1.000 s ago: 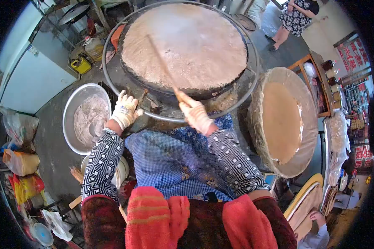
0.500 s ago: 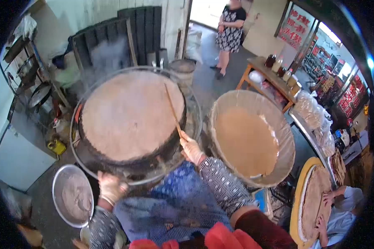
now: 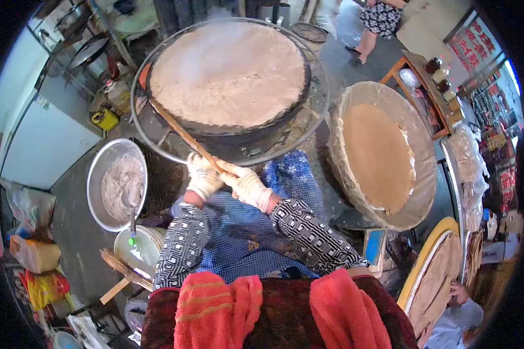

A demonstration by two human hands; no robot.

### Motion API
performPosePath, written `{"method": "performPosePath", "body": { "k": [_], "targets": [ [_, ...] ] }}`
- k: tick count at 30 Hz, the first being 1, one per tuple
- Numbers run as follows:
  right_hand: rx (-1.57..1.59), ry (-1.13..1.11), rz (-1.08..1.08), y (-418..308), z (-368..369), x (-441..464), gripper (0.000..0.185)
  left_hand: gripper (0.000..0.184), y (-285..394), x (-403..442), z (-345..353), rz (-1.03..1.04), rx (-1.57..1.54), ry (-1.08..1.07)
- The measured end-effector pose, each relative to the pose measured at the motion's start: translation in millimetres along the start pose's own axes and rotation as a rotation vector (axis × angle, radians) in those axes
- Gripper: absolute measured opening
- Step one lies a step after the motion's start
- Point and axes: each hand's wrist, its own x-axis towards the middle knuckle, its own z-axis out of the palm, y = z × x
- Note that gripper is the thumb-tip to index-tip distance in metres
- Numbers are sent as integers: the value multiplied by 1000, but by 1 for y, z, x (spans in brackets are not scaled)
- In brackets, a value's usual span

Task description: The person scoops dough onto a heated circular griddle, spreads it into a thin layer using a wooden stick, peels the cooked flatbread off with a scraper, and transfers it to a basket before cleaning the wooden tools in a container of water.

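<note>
A long wooden stick (image 3: 179, 130) slants from the left rim of a round, steaming griddle (image 3: 256, 132) down to my hands. My right hand (image 3: 249, 186), in a pale glove, is closed around its lower end. Gloved as well, my left hand (image 3: 204, 176) is closed on the stick just left of the right hand. A wide, pale brown pancake (image 3: 233, 78) covers the griddle's top, with steam rising at its upper left. A metal ring (image 3: 327, 93) surrounds the griddle.
To the right stands a large plastic-lined basin (image 3: 428, 174) of brown batter. At left are a metal bowl (image 3: 93, 200) with pale mixture and a ladle, and a bucket (image 3: 122, 247). A co-worker's hand (image 3: 459, 292) rests by stacked pancakes (image 3: 436, 285). Another person (image 3: 370, 35) stands behind.
The stick has swung from the pancake's right side to the griddle's left edge. My left hand has come up from beside the bowl to the stick. The view has tilted down.
</note>
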Motion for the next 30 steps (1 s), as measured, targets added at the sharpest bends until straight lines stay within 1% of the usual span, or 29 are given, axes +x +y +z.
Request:
{"method": "performPosePath", "body": {
  "k": [1,2,3,4,5,6,7,8,9,10,11,12,13,14,15,16,17,19,20,21,23,24,25,26,27,28,29,30],
  "targets": [
    [3,-3,-18,-3,0,2,38,46,16,2,-12,-46,-56,-104],
    [129,32,-163,6,-5,22,39,47,22,2,3,-27,-12,-68],
    [128,103,-209,-7,-15,28,40,49,28,1,19,-5,31,-37],
    [123,175,-254,-21,-25,33,41,50,36,0,15,22,-1,-41],
    [115,248,-297,-34,-34,39,41,48,47,-1,6,-2,-80,18],
    [160,262,-252,-50,-52,45,40,50,49,-1,12,7,-99,26],
    [21,323,-235,-67,-68,44,39,51,51,-2,18,18,-117,34],
    [11,367,-238,-73,-89,55,40,49,51,-3,19,23,-150,35],
    [-22,394,-233,-83,-109,57,39,48,49,-4,21,51,-164,94],
    [61,353,-239,-91,-132,58,39,47,46,-3,20,50,-157,99],
    [-89,423,-229,-100,-149,51,35,47,42,-4,18,50,-151,99],
    [-447,552,-504,-86,-189,67,33,41,36,-5,19,51,-149,155],
    [-389,549,-603,-54,-214,89,31,36,28,-5,18,47,-128,164],
    [-334,541,-703,-22,-239,112,30,34,17,-5,21,48,-114,176],
    [-26,433,-515,-24,-224,98,31,32,2,-6,22,52,-98,184],
    [371,375,-316,-29,-206,84,32,30,-14,-6,20,56,-19,174],
    [714,395,-124,-33,-188,69,33,29,-30,-4,17,52,60,173],
    [207,181,-19,-43,-165,26,37,14,-66,3,4,22,161,127],
    [-43,71,-10,-48,-154,4,39,14,-86,10,-3,-45,220,0],
    [-61,68,45,-55,-146,-4,39,13,-105,15,-10,-115,282,-129],
    [-120,214,-149,-64,-157,1,41,27,-127,19,-37,-220,308,-50],
    [-159,292,-241,-69,-162,3,42,36,-143,18,-34,-252,408,91],
    [-145,374,-249,-86,-169,6,44,46,-142,21,-41,-280,505,232],
    [-231,411,-295,-90,-185,17,44,57,-138,22,-47,-350,487,214],
    [-319,448,-342,-86,-208,33,44,52,-120,22,-53,-290,405,314],
    [-903,485,-408,-61,-257,66,47,47,-97,22,-58,-229,320,411],
    [-1494,490,-459,-39,-290,91,50,38,-59,24,-69,-110,81,467],
    [-1552,521,-198,-55,-271,78,53,31,-32,22,-56,31,-53,419]
  ]
}}
